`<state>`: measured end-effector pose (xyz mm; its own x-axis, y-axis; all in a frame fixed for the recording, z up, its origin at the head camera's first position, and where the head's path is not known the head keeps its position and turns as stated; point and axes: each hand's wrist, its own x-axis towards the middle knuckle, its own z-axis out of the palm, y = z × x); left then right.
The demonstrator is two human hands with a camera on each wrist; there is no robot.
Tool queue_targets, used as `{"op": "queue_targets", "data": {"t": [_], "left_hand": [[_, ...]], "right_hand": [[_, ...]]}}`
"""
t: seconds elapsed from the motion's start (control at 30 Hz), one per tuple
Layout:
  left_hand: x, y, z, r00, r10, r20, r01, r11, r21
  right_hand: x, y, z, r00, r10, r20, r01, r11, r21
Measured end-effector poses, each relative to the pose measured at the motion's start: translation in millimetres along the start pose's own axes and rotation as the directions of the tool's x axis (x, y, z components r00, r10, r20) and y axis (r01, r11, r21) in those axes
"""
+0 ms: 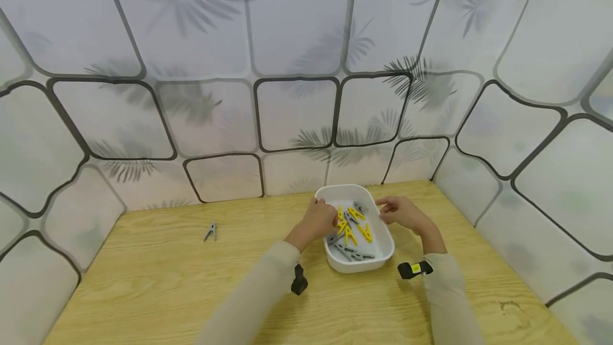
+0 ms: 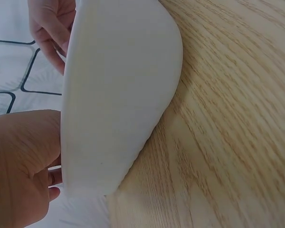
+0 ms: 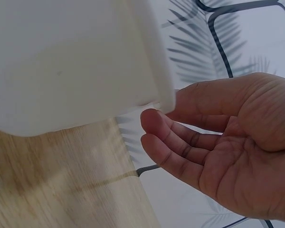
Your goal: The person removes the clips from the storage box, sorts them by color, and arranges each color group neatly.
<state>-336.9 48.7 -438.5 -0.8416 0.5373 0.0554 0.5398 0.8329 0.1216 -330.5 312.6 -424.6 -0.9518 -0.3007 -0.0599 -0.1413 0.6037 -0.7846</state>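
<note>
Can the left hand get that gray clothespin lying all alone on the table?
Probably yes. The left hand is at the white tub, but nothing seems to block the way across the table to the lone gray clothespin.

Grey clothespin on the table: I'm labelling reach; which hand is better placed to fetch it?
Likely the left hand: it's nearer the clothespin, while the right hand is across the white tub.

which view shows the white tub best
The head view: it shows the white tub from above, with its rim, inside and the clips in it. The left and right wrist views show only its outside, cut off by the frame.
</note>
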Motion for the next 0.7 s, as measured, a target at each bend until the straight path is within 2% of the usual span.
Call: {"op": "queue_targets", "data": {"t": [0.27, 0.47, 0.7], "left_hand": [[0.4, 2.1, -1.6, 0.999, -0.038, 0.017, 0.038, 0.999, 0.015], [6.4, 3.2, 1.8, 0.994, -0.088, 0.064, 0.087, 0.996, 0.006], [12.1, 5.5, 8.2, 0.993, -0.090, 0.079, 0.087, 0.995, 0.043]], "right_hand": [[1, -1, 0, 1.000, -0.005, 0.009, 0.005, 1.000, 0.012], [0, -1, 0, 1.000, -0.001, 0.008, 0.001, 1.000, 0.015], [1, 1, 1, 1.000, -0.010, 0.007, 0.010, 1.000, 0.023]]}}
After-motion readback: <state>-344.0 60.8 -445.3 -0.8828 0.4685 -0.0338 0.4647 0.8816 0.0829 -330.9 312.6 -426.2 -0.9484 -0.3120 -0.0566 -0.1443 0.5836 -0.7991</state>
